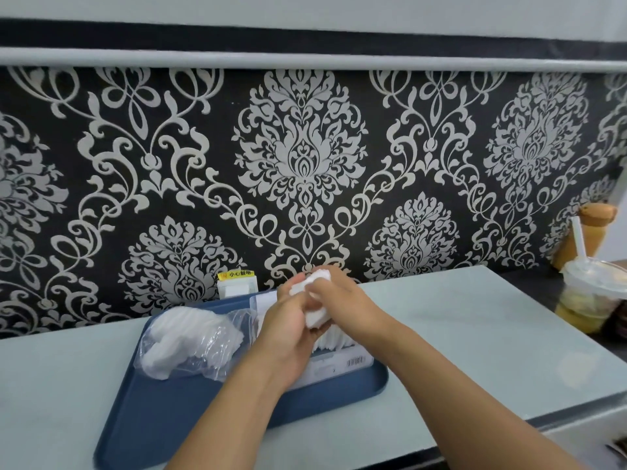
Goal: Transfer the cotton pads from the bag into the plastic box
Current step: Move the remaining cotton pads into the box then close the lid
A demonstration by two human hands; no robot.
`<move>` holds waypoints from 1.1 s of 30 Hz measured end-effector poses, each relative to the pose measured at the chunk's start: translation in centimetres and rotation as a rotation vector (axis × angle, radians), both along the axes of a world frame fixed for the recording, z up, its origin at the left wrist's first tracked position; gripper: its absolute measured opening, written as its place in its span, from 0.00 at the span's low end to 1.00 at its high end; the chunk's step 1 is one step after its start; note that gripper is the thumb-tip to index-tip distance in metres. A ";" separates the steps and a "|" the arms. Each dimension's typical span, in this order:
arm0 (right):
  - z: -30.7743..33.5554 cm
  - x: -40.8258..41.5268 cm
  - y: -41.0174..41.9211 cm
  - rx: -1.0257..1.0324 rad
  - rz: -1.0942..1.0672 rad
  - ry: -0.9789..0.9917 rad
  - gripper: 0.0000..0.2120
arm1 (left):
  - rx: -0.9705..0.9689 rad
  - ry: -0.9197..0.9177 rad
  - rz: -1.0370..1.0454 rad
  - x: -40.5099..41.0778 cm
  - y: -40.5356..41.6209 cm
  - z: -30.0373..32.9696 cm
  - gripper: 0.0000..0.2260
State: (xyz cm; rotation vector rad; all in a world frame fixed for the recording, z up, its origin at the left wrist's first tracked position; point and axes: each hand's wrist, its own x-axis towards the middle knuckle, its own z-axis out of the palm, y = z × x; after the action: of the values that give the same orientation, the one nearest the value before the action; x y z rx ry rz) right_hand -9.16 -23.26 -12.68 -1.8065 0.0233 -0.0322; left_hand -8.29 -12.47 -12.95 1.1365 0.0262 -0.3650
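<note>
Nearest me, my two bare forearms reach forward over a pale grey surface (475, 334) whose front edge drops off at lower right. On it lies a blue tray (163, 412), set at a slant. At the tray's left sits a clear plastic bag (193, 344), crumpled and lying open toward the right, with white cotton pads inside. Just right of it stands the plastic box (339, 362), mostly hidden by my hands; a row of pads shows on edge inside it, and its near wall carries a white label with a barcode, the print too small for me to read.

Above the box my left hand (288, 334) and right hand (342, 300) meet, fingers of both clenched around a bunch of cotton pads (317, 317).

Further back, a small white fitting on the wall bears a yellow sticker (236, 274) with Chinese characters. At far right stand a clear lidded drink cup (590, 296) with a straw and an orange bottle (587, 232). The wall behind is black wallpaper (305, 164) with a silver damask pattern, topped by a grey rail
</note>
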 end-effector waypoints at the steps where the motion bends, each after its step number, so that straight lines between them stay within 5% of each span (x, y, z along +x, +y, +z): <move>1: 0.0 0.0 -0.2 0.028 0.009 0.012 0.12 | 0.003 -0.012 0.007 0.0 -0.2 0.2 0.24; 4: 0.1 -0.2 -1.3 0.142 0.083 0.017 0.12 | -0.002 -0.025 0.036 0.4 0.1 0.2 0.25; 9: 0.4 -0.3 -3.6 0.050 0.071 0.030 0.14 | 0.125 -0.080 -0.084 0.4 0.8 0.2 0.22; 13: 0.7 -0.1 -4.9 -0.044 -0.073 0.188 0.14 | 0.719 -0.471 -0.022 0.6 2.4 -0.6 0.16; 16: 0.2 0.2 -4.6 -0.347 -0.110 0.255 0.26 | 1.067 -0.681 -0.020 0.5 3.4 -1.4 0.03; 19: -0.2 0.6 -3.7 -0.710 -0.166 0.207 0.28 | 1.319 -0.704 -0.237 0.5 3.4 -2.2 0.07; 23: -0.4 0.4 -1.7 -1.072 -0.194 0.166 0.20 | 1.452 -0.691 -0.377 0.3 3.1 -3.0 0.14; 27: -0.5 0.5 -1.4 -1.358 -0.253 0.145 0.31 | 1.500 -0.731 -0.385 0.1 2.9 -3.0 0.16; 30: -1.2 0.9 -1.5 -1.396 -0.306 0.153 0.24 | 1.492 -0.718 -0.373 0.2 3.1 -3.2 0.17; 33: -2.3 1.5 -2.2 -1.213 -0.301 0.164 0.21 | 1.494 -0.743 -0.370 0.2 3.1 -3.3 0.17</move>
State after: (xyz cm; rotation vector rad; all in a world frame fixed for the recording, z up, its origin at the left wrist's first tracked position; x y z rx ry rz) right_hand -7.62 -25.49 -15.01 -2.9969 0.4810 -0.1330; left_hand -8.13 -9.32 -16.25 2.7195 -0.6750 -0.1829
